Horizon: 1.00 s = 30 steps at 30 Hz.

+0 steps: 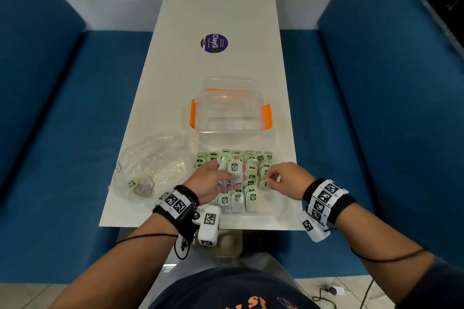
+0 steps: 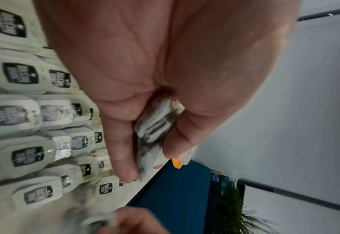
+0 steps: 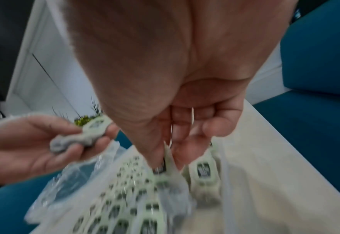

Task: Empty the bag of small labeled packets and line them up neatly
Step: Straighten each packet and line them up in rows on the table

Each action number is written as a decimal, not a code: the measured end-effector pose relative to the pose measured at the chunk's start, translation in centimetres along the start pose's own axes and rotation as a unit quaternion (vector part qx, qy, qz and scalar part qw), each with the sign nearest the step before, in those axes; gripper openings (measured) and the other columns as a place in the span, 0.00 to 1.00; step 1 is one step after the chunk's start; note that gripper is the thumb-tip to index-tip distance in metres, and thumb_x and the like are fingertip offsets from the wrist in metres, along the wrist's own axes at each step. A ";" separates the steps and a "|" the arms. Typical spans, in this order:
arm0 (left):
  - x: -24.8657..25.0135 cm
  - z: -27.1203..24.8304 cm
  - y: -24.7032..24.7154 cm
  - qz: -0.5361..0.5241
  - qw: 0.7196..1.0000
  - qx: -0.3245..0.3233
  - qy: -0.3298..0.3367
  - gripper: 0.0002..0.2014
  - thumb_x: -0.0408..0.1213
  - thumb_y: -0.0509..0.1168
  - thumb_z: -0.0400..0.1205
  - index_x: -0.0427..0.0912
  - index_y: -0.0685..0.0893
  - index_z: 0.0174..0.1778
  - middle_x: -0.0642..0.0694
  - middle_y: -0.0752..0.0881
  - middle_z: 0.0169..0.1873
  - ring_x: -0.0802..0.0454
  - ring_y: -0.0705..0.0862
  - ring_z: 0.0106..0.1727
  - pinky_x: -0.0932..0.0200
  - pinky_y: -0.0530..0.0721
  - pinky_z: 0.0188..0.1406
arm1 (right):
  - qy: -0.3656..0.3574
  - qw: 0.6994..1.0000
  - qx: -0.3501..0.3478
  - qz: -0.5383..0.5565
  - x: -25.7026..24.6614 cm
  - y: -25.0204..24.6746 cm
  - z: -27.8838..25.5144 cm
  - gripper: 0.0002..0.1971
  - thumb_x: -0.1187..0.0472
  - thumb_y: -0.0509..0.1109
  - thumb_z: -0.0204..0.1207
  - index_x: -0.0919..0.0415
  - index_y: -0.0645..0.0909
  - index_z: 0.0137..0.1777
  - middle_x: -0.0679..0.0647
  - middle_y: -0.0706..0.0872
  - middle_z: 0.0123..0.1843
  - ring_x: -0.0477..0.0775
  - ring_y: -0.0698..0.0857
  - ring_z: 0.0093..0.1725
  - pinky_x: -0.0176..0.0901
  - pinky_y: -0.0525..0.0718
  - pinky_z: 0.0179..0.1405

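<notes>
We see the left hand [image 1: 213, 180] with palm turned up, above the rows of packets [image 1: 241, 178], and its fingers [image 2: 122, 142] are curled around a small bunch of packets [image 1: 232, 173]; the top one shows its green label with dark print. In the left wrist view the thumb and one finger press this bunch [image 2: 157, 126] between them. The right hand [image 1: 286, 178] is just beside, at the right edge of the rows, and its thumb and fingertips pinch a single packet [image 1: 266, 183] by the top. In the right wrist view this packet [image 3: 165, 175] hangs from the pinch low over the rows, but the picture is blurred and we cannot tell if it touches the ones below.

The rows lie on the white table [image 1: 226, 7], near its front edge, many packets overlapping one another in several columns. To the left of them lies the clear plastic bag [image 1: 155, 165], crumpled and flat, with at least one packet [image 1: 133, 183] inside near its lower end. Behind the rows stands a transparent box [image 1: 231, 110] with orange clips, and farther away a round purple sticker [image 1: 214, 43] is on the table
</notes>
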<state>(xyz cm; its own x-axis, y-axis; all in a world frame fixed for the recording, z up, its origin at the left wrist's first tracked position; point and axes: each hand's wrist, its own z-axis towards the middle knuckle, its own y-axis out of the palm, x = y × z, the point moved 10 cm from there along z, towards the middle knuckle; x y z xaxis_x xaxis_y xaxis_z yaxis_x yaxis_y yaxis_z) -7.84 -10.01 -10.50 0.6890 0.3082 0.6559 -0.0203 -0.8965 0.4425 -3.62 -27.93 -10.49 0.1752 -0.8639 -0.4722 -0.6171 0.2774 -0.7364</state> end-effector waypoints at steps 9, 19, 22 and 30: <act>-0.3 0.0 -0.4 0.031 0.999 0.013 0.011 0.14 0.17 0.65 0.83 0.31 0.83 0.63 0.35 0.91 0.57 0.39 0.91 0.59 0.49 0.90 0.55 | 0.054 0.993 0.037 -0.099 2.1 2.5 1.8 0.12 0.52 0.64 0.86 0.46 0.89 0.60 0.45 0.91 0.57 0.55 0.88 0.57 0.42 0.75 0.44; 2.4 -1.2 1.0 0.044 0.997 -0.003 0.066 0.20 0.19 0.67 0.83 0.35 0.78 0.70 0.36 0.90 0.59 0.41 0.91 0.58 0.50 0.91 0.54 | 0.021 0.982 0.180 0.053 -0.7 -2.8 -0.3 0.11 0.44 0.68 0.85 0.46 0.86 0.60 0.40 0.85 0.58 0.40 0.84 0.45 0.43 0.82 0.49; 3.5 -1.6 1.6 0.040 0.996 -0.008 0.085 0.18 0.18 0.67 0.83 0.37 0.79 0.67 0.37 0.90 0.57 0.42 0.92 0.56 0.53 0.91 0.51 | -0.022 0.948 0.163 0.272 -3.8 -4.4 -1.5 0.06 0.48 0.72 0.83 0.45 0.89 0.53 0.39 0.90 0.46 0.35 0.82 0.37 0.33 0.81 0.45; 5.7 -2.1 2.0 0.043 0.992 0.006 0.114 0.14 0.21 0.67 0.84 0.34 0.80 0.64 0.30 0.88 0.53 0.39 0.90 0.52 0.50 0.92 0.48 | -0.064 0.928 0.151 0.335 -7.0 -6.1 -2.3 0.14 0.55 0.73 0.84 0.55 0.83 0.36 0.53 0.81 0.30 0.49 0.80 0.32 0.40 0.81 0.38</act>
<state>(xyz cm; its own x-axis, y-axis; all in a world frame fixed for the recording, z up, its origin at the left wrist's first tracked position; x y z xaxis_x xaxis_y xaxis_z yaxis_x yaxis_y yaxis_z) -5.46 -9.39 -4.60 0.5026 0.2938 0.8131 -0.0628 -0.9256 0.3732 -2.84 -24.48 -1.59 -0.0684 -0.4023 -0.9129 -0.3799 0.8567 -0.3490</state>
